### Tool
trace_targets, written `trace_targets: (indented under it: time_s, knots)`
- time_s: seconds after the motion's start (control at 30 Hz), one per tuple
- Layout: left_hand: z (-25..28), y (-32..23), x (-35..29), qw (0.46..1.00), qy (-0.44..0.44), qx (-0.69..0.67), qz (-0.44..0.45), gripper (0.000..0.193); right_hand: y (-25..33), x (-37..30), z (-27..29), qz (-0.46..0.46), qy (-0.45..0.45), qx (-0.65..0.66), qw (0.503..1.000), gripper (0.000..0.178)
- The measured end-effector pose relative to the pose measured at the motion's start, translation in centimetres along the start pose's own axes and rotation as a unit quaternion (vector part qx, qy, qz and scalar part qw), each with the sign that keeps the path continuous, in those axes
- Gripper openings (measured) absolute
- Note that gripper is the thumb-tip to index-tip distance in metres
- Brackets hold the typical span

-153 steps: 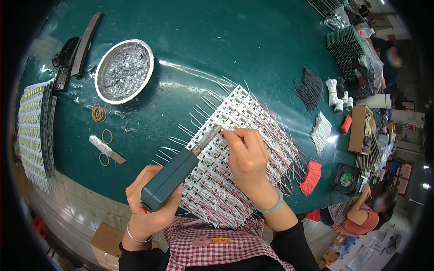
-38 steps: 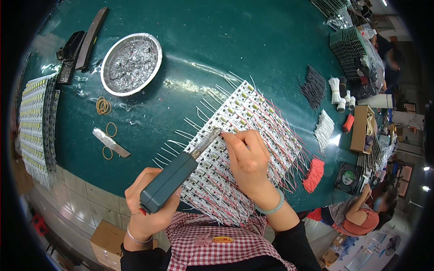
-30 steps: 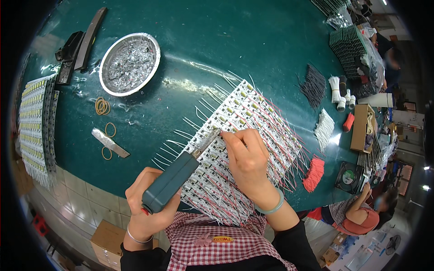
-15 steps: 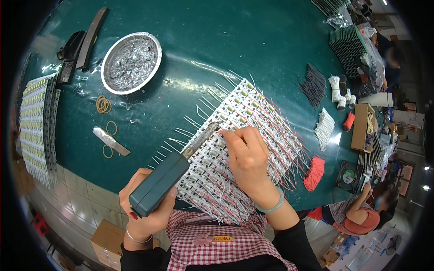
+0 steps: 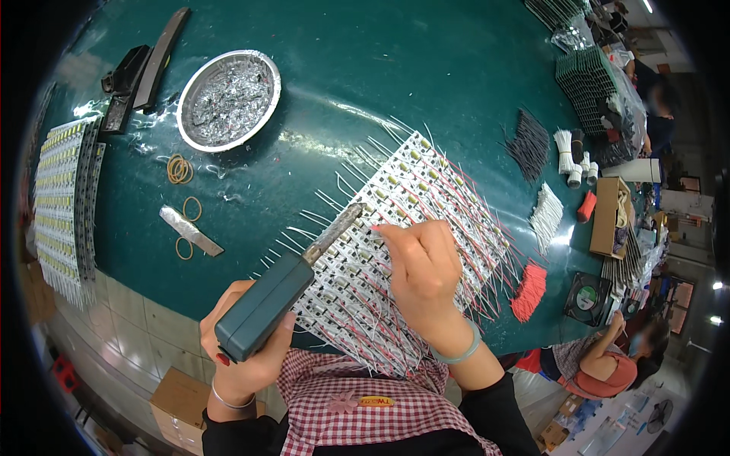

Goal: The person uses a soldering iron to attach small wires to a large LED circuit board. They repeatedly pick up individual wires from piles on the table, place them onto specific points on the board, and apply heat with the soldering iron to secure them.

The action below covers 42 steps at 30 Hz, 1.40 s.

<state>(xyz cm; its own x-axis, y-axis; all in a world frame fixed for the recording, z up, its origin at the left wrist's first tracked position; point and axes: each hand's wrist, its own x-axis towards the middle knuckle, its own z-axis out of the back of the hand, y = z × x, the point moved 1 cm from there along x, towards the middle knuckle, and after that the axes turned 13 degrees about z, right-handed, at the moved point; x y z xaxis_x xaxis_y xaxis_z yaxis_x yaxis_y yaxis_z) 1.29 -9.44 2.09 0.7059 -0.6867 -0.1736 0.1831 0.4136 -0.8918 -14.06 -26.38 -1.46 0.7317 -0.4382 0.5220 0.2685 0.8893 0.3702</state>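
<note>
My left hand (image 5: 247, 334) is wrapped round the dark green handle of a soldering iron (image 5: 266, 304). Its scorched metal tip reaches over the far left edge of a panel of small white circuit boards (image 5: 403, 199) with yellowish parts. Many red and white wires run across the panel, and bare white ends stick out past its left side. Above the panel, a little right of the iron's tip, my right hand (image 5: 427, 262) is closed in a pinch of thumb and forefinger. What sits between those fingertips is too small to make out.
A white-rimmed bowl (image 5: 228, 100) of silvery scraps stands at upper left. Rubber bands (image 5: 179, 169) and a metal strip (image 5: 192, 230) lie below it. Boards are stacked at far left (image 5: 65, 205). Black (image 5: 527, 144), white (image 5: 546, 216) and red (image 5: 528, 292) wire bundles lie right. Two people work beyond.
The iron's tip has shifted slightly left across the panel. My right hand has drawn a little right and toward me, widening the gap between its fingertips and the tip.
</note>
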Motion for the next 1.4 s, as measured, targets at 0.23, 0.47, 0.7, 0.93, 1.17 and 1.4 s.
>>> trace_targets:
  time_s: [0.23,0.47,0.7,0.93,1.17,1.4]
  knots:
    - [0.0,0.4,-0.2,1.000,-0.006,-0.024,-0.008,0.023,0.3,-0.5,-0.9,-0.013,0.040,0.046,0.998,0.029]
    - [0.1,0.7,-0.3,1.000,-0.003,-0.021,-0.003,0.022,0.1,-0.4,-1.1,-0.010,0.049,0.052,0.997,0.026]
    - [0.2,0.8,-0.6,0.999,-0.014,-0.042,0.026,0.023,0.4,-0.5,-1.1,-0.015,0.061,0.038,0.997,0.032]
    - [0.6,1.0,-0.8,0.999,-0.016,-0.031,0.003,0.024,0.4,-0.9,-1.2,-0.021,0.055,0.037,0.998,0.034]
    - [0.6,0.9,-0.9,0.999,-0.010,-0.034,0.002,0.025,0.7,-1.4,-1.1,0.010,0.051,0.032,0.998,0.031]
    - [0.6,1.0,-0.9,1.000,0.009,-0.023,-0.002,0.023,1.0,-1.2,-0.6,-0.014,0.033,0.041,0.999,0.025]
